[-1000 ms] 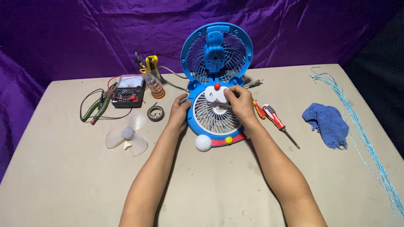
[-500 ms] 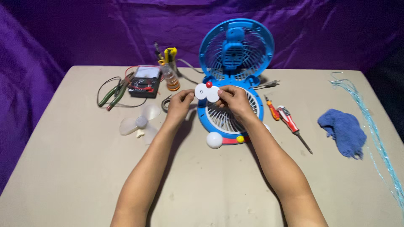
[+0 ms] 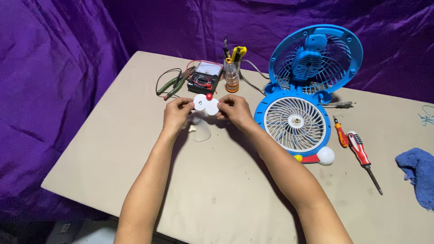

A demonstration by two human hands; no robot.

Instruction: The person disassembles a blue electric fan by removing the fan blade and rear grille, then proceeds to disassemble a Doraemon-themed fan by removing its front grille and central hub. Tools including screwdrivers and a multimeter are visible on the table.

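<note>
Both hands hold one small part above the table (image 3: 135, 180): a white eye-shaped piece (image 3: 205, 104) made of two joined round discs with a red ball on top. The left hand (image 3: 177, 113) pinches its left disc between thumb and fingertips, and the right hand (image 3: 235, 110) pinches the right disc the same way, so each hand is closed narrowly on the piece. The piece sits upright between the two hands, lifted off the tabletop.

Just under the hands, at about 6 o'clock from the piece, lies a clear fan blade (image 3: 200, 130) (partly hidden by the fingers). At 12 o'clock from the piece rests a multimeter (image 3: 204, 79) with red and black leads, and at 10 o'clock lie green-handled pliers (image 3: 174, 83). At 1 o'clock stands a small clear bottle (image 3: 231, 77) with an orange base, with a yellow tool (image 3: 238, 52) just behind it.

At 3 o'clock from the hands sits the blue fan (image 3: 296, 122), its white front grille facing up and its rear cage (image 3: 315, 58) standing upright behind. A white ball (image 3: 325, 155) touches the fan's lower edge. Beyond it, farther toward 3 o'clock, lie an orange screwdriver (image 3: 340, 137) and a red screwdriver (image 3: 361, 153) side by side, and a blue cloth (image 3: 418, 174) lies near the table's right edge. Purple fabric (image 3: 54, 90) hangs behind and to the left.
</note>
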